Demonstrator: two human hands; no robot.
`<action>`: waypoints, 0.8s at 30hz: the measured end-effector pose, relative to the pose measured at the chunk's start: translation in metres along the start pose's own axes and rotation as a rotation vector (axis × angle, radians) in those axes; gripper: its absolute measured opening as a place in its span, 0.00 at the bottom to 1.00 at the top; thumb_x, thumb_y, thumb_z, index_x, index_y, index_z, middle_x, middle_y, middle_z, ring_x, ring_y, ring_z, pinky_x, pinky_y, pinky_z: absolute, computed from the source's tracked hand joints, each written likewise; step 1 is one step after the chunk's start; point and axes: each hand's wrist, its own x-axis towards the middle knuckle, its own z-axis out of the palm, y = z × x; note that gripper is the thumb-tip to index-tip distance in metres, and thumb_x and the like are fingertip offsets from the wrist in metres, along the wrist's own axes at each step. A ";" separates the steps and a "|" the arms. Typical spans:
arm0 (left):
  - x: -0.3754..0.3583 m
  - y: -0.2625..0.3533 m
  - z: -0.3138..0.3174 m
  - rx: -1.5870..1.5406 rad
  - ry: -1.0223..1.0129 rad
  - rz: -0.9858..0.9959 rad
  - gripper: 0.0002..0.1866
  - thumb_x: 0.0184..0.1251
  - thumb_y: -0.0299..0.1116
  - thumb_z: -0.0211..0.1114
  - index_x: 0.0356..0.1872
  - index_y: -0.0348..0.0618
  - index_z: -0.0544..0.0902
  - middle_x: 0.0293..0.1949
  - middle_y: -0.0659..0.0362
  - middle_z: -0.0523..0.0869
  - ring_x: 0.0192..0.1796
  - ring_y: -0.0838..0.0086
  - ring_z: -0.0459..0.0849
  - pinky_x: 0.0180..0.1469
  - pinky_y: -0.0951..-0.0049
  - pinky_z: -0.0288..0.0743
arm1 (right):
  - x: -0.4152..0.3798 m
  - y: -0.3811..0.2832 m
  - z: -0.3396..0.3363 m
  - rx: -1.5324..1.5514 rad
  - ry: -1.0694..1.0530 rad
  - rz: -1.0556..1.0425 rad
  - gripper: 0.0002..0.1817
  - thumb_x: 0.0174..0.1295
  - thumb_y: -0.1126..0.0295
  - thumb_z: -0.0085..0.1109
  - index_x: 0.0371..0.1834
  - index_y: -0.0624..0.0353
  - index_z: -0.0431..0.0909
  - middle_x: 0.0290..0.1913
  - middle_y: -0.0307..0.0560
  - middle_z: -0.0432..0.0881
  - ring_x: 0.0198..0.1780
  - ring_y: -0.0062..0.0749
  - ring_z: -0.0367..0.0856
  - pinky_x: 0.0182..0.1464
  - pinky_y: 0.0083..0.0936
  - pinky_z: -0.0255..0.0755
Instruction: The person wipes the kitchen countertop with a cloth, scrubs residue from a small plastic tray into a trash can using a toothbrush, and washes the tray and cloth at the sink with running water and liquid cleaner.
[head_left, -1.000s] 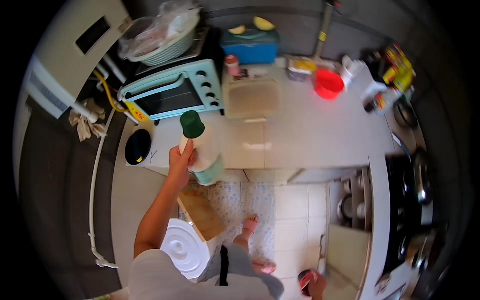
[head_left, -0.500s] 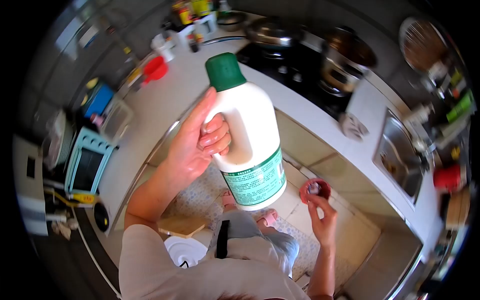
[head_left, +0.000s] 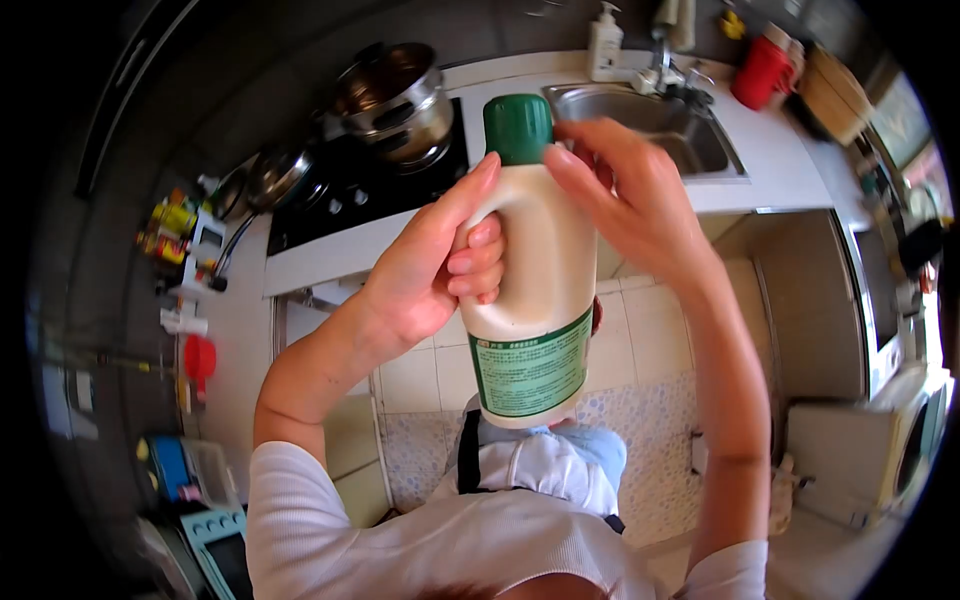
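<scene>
Right hand (head_left: 640,190) has come up beside green cap (head_left: 518,130), fingers half-curled, can't tell if gripping; left hand (head_left: 425,270) still grips bottle (head_left: 545,260). Both hands now at bottle.

Home kitchen. Steel sink (head_left: 640,130) at 1 o'clock, tap (head_left: 661,75) at its rear edge, pump bottle (head_left: 604,48) just behind it to the left. Black hob (head_left: 392,190) at 10 to 11, metal pot (head_left: 418,122) standing on it. Coloured packs (head_left: 177,220) crowded between 9 and 10. Turquoise countertop oven (head_left: 222,540) between 7 and 8. Pale worktop (head_left: 775,170) runs through sink and hob. Household scale: one small basin, patterned flooring (head_left: 650,420) at 4, white appliance (head_left: 905,440) with round dark door between 3 and 4.
</scene>
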 end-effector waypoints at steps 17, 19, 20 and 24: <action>0.196 -0.040 0.198 0.129 -0.218 -0.235 0.26 0.68 0.62 0.44 0.23 0.50 0.66 0.15 0.71 0.62 0.16 0.85 0.59 0.25 0.81 0.60 | -0.010 0.189 -0.194 0.093 -0.001 0.455 0.21 0.55 0.50 0.59 0.34 0.60 0.81 0.23 0.34 0.73 0.26 0.15 0.69 0.26 0.18 0.61; 0.225 -0.049 0.221 0.134 -0.268 -0.260 0.26 0.68 0.63 0.44 0.22 0.51 0.65 0.14 0.72 0.62 0.15 0.85 0.59 0.25 0.81 0.61 | -0.022 0.212 -0.223 0.284 0.002 0.470 0.22 0.55 0.50 0.59 0.36 0.61 0.81 0.27 0.37 0.76 0.29 0.17 0.72 0.29 0.18 0.64; 0.239 -0.053 0.233 0.132 -0.290 -0.271 0.27 0.68 0.63 0.44 0.22 0.51 0.65 0.13 0.72 0.61 0.15 0.85 0.59 0.25 0.80 0.61 | -0.028 0.225 -0.238 0.380 0.002 0.474 0.23 0.55 0.50 0.59 0.36 0.62 0.81 0.29 0.38 0.77 0.30 0.18 0.73 0.31 0.18 0.66; 0.278 -0.061 0.269 0.121 -0.212 -0.269 0.27 0.68 0.63 0.43 0.20 0.52 0.64 0.12 0.73 0.60 0.13 0.85 0.59 0.24 0.80 0.61 | -0.023 0.282 -0.268 0.580 -0.057 0.476 0.26 0.57 0.50 0.59 0.45 0.63 0.79 0.37 0.43 0.80 0.38 0.23 0.77 0.41 0.18 0.71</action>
